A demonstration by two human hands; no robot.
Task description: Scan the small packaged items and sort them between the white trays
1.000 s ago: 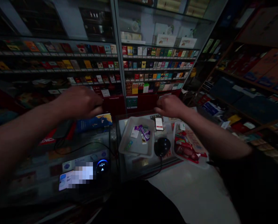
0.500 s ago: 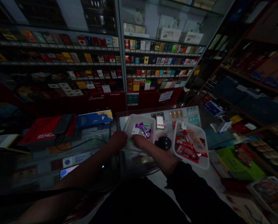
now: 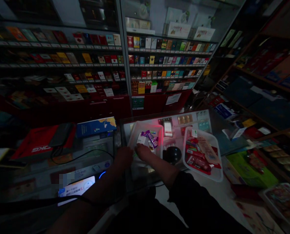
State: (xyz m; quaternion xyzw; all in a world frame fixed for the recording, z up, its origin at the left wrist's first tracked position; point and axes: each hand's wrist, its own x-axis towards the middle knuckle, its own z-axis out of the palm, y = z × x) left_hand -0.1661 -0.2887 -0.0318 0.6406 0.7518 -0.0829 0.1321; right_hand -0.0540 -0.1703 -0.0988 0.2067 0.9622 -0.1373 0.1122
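Observation:
A white plastic bin (image 3: 161, 132) on the glass counter holds purple-wrapped packets (image 3: 151, 138) and a white packet (image 3: 141, 139). My left hand (image 3: 124, 156) is at the bin's near left corner, its fingers dark and hard to make out. Inside the bin's left part is my right hand (image 3: 142, 151), its fingers closed beside the white packet; what they hold, if anything, is hidden. To the right, a second white bin (image 3: 220, 177) contains red packets (image 3: 198, 162). A round black device (image 3: 173, 154) stands between the two bins.
A red box (image 3: 42, 143), a blue box (image 3: 96, 126) and a cable lie on the left counter, above a lit screen (image 3: 78, 190). Shelves of small packs (image 3: 159, 60) rise behind the counter. A green box (image 3: 249, 169) is at the right.
My right hand has shifted slightly left in the bin, and my left hand sits a little lower. The screen at lower left shows more and is brighter. A red glow appears at the bin's right edge.

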